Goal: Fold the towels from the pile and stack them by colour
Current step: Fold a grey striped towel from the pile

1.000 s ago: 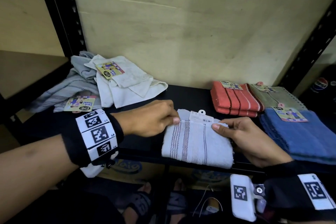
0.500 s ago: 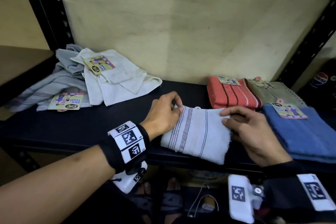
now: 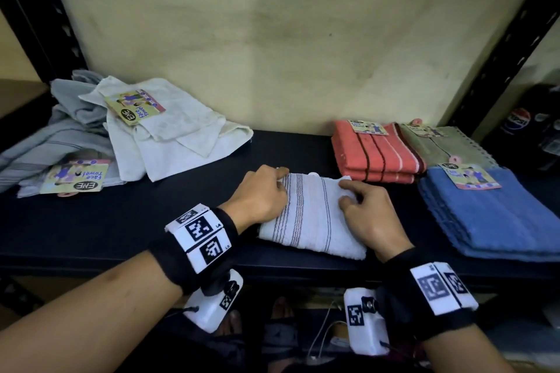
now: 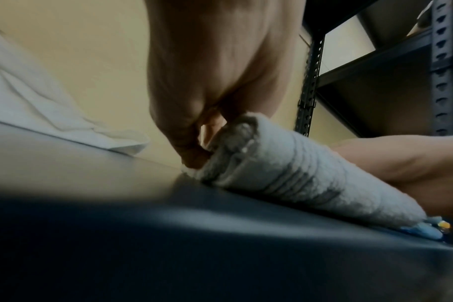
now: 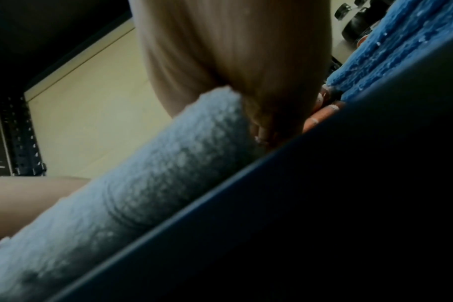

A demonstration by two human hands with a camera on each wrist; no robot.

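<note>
A folded white towel with thin dark stripes (image 3: 312, 215) lies on the black shelf (image 3: 136, 221), a little back from its front edge. My left hand (image 3: 280, 179) pinches the towel's far left corner; the left wrist view shows the fingers (image 4: 192, 151) closed on the layered edge (image 4: 236, 147). My right hand (image 3: 348, 194) holds the right side, thumb and forefinger on top and the other fingers curled down beside the towel's end (image 5: 168, 163). The unfolded pile sits at the back left: a white towel (image 3: 169, 136) over grey ones (image 3: 69, 136).
Folded stacks stand at the right: orange striped (image 3: 378, 154), olive green (image 3: 448, 145) behind, blue (image 3: 491, 215) in front. Black rack uprights (image 3: 503, 39) frame the shelf, with a cream wall behind. A dark bottle (image 3: 521, 124) stands at the far right.
Both hands have slid the striped towel further back on the shelf. Its paper tag no longer shows on top; only a small white tab peeks out at the far edge.
</note>
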